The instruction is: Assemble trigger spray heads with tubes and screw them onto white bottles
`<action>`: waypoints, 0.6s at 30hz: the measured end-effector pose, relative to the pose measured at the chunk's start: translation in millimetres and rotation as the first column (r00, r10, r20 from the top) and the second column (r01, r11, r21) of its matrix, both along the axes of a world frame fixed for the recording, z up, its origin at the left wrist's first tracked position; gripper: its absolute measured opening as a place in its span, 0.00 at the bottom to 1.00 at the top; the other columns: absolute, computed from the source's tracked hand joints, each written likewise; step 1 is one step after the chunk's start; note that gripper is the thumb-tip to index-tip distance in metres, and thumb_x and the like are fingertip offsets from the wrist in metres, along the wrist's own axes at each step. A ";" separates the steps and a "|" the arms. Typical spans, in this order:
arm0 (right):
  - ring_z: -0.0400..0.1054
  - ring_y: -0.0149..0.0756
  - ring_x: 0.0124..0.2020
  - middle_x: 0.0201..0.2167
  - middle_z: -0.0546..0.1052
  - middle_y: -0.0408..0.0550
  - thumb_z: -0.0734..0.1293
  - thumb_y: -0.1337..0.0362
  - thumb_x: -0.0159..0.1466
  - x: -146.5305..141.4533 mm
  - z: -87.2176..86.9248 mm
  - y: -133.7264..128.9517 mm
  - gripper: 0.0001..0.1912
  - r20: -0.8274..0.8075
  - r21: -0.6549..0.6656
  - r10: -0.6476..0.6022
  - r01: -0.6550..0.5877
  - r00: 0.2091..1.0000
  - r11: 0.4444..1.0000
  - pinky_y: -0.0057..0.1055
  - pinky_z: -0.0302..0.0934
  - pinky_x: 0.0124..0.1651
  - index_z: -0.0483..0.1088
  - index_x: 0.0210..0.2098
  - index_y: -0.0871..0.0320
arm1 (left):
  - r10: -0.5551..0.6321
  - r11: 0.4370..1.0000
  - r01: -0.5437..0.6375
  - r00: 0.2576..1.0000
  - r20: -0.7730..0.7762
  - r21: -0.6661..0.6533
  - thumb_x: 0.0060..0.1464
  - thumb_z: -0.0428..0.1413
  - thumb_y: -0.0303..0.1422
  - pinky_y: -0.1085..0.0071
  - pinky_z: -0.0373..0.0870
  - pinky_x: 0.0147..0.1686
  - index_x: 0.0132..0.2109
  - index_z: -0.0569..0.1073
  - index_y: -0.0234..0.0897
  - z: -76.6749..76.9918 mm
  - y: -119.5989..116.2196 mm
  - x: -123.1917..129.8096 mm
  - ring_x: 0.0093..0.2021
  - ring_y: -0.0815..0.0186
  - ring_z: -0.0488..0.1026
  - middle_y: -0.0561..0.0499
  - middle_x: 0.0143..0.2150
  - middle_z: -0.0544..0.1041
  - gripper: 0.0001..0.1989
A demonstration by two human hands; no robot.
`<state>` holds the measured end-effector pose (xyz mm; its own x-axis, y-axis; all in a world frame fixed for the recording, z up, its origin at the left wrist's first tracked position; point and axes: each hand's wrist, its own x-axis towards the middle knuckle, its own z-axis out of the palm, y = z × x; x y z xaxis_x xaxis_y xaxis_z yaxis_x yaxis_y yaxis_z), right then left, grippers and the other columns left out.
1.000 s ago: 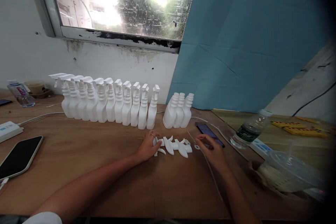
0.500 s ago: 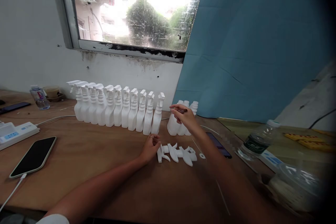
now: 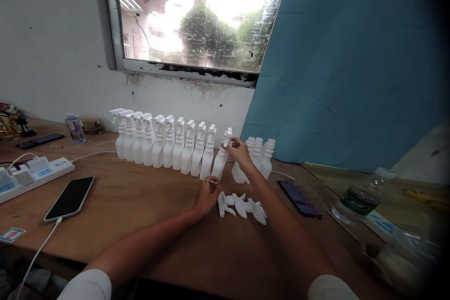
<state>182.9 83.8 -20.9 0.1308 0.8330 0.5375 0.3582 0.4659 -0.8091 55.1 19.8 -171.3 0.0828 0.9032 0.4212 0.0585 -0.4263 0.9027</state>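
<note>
A white spray bottle [image 3: 220, 164] with its trigger head on leans at the right end of a row of similar white spray bottles [image 3: 178, 150]. My right hand [image 3: 241, 151] is closed at its neck, just below the trigger head. Low down at the bottle's base is my left hand [image 3: 207, 196], its fingers curled and seeming to hold the bottom edge. Several loose white trigger heads [image 3: 240, 206] lie on the table beside my left hand. Behind my right hand and wrist stand several white bottles without heads [image 3: 267, 155], partly hidden.
A phone on a cable [image 3: 70, 198] and a power strip [image 3: 45, 173] lie at left. A small water bottle [image 3: 75, 130] stands behind them. To the right are another phone [image 3: 298, 199], a larger water bottle [image 3: 362, 197] and a clear plastic container [image 3: 404, 258].
My right hand has come left from the headless bottles and taken the end spray bottle by its neck. That bottle leans slightly more. My left hand stays low by its base. The view has shifted.
</note>
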 end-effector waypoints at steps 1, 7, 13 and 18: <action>0.58 0.29 0.23 0.21 0.62 0.37 0.73 0.51 0.47 2.6 1.9 -6.4 0.19 -0.054 0.006 -0.011 0.011 0.999 1.000 0.26 0.55 0.24 0.69 0.32 0.57 | 0.009 0.999 -0.009 1.000 -0.005 0.038 0.56 0.52 0.27 0.67 0.66 0.43 0.46 0.65 0.37 3.1 -2.9 -1.6 0.39 0.65 0.68 0.50 0.40 0.68 0.10; 0.54 0.25 0.20 0.23 0.62 0.36 0.76 0.54 0.47 32.7 18.9 -69.9 0.19 -0.257 0.102 -0.019 0.046 0.966 0.994 0.25 0.49 0.20 0.67 0.30 0.56 | 0.072 0.975 -0.066 0.997 -0.020 0.214 0.50 0.60 0.33 0.61 0.63 0.51 0.48 0.63 0.38 17.3 -18.9 -5.0 0.46 0.60 0.64 0.47 0.47 0.64 0.19; 0.54 0.25 0.18 0.18 0.63 0.36 0.78 0.60 0.48 53.0 13.8 -111.4 0.16 -0.487 0.121 0.095 -0.041 0.868 0.992 0.26 0.50 0.19 0.68 0.26 0.57 | 0.009 0.949 0.017 0.997 -0.080 0.314 0.46 0.66 0.35 0.60 0.64 0.54 0.53 0.63 0.40 22.4 -24.6 -5.8 0.54 0.55 0.64 0.45 0.54 0.63 0.29; 0.55 0.24 0.17 0.18 0.64 0.36 0.79 0.56 0.46 66.6 -9.0 -107.1 0.20 -0.625 0.093 0.048 0.013 0.779 0.996 0.24 0.52 0.18 0.66 0.26 0.57 | -0.013 0.950 0.019 1.000 -0.020 0.313 0.50 0.64 0.32 0.59 0.64 0.57 0.55 0.66 0.44 26.8 -24.0 -8.5 0.58 0.56 0.64 0.45 0.58 0.60 0.26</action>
